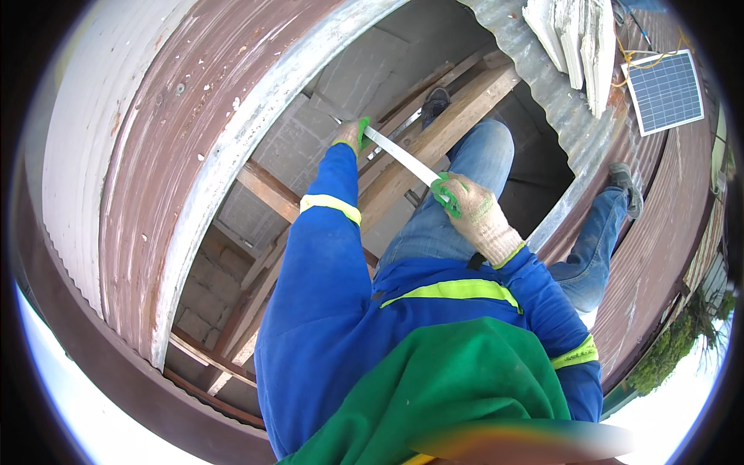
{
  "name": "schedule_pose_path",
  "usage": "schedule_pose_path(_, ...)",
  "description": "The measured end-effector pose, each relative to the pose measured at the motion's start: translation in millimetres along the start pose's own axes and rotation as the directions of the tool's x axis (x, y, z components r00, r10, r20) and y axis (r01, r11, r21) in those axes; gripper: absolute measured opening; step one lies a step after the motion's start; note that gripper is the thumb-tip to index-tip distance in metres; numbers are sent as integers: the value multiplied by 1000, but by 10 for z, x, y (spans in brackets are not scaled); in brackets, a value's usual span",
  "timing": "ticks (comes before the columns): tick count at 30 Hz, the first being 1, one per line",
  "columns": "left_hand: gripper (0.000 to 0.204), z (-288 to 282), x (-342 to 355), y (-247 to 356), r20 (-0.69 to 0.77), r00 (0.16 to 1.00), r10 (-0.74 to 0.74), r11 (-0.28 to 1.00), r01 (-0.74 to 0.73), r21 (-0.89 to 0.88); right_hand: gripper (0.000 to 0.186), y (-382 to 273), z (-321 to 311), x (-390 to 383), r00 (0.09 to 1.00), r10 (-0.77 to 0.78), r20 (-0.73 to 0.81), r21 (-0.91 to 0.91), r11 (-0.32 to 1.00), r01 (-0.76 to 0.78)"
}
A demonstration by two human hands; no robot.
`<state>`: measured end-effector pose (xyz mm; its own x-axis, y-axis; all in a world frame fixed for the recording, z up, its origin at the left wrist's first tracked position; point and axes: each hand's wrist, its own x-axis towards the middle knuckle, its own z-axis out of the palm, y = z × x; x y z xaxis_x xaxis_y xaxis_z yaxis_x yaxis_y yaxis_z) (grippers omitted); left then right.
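Observation:
My left hand [350, 138], in a beige and green work glove, is closed on a long, flat, pale strip [399, 153] near its upper-left end, where a short tip pokes out past the glove. My right hand [466, 211], gloved the same way, is closed round the strip's lower-right end. The strip slants above a wooden beam [418, 155] that crosses an opening in the roof. My left leg [482, 147] hangs into the opening, with a shoe by the beam, while my right foot [624, 190] rests on corrugated metal at the right.
Brown painted roofing [155, 155] borders the opening on the left. More timbers [267, 190] cross the dark space over grey boards [298, 136]. At the upper right lie stacked white pieces [577, 50] and a small solar panel [663, 91] with yellow cord. Foliage [659, 364] shows past the roof edge.

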<state>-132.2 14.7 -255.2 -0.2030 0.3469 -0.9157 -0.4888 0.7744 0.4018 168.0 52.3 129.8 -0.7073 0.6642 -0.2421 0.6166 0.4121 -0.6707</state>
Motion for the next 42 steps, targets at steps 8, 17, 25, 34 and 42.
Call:
schedule_pose_path(8, 31, 329, -138, 367, -160, 979, 129, 989, -116, 89, 30, 98, 141, 240, 956, 279, -86, 165, 951, -262)
schedule_pose_path(17, 24, 606, -880, 564, 77, 996, -42, 997, 37, 64, 32, -280, -271, 125, 940, 316, -133, 223, 933, -282)
schedule_pose_path(25, 25, 699, -1253, 449, -16, 1000, -8, 1000, 9, 27, 34, -454, -495, -99, 987, 109, -117, 180, 980, -87)
schedule_pose_path(34, 34, 31, -320, 695, 94, 989, -114, 977, 94, 191, 26, -5, 286, 658, 927, 374, -36, 293, 891, -348)
schedule_pose_path(42, 22, 388, -1314, 339, 214, 959, -187, 975, 155, 158, 33, -508, -447, 130, 991, 133, 5, 170, 977, -131)
